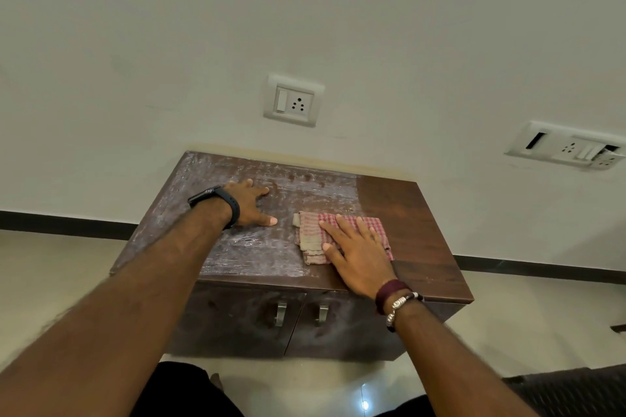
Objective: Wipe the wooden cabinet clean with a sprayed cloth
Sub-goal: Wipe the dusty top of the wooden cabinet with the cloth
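Our cabinet [406, 213] stands against the wall [305, 10]. On top, our left hand [249, 205] lies left of the cloth [310, 230]. Our right hand [359, 259] rests on it.

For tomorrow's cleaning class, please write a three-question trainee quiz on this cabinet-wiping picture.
1. True or false: the right hand presses the checked cloth flat on the cabinet top.
2. Which side of the top looks clean: A left, B right?
3. Fill in: the left hand wears a black ____ at the wrist.

Key: 1 true; 2 B; 3 band.
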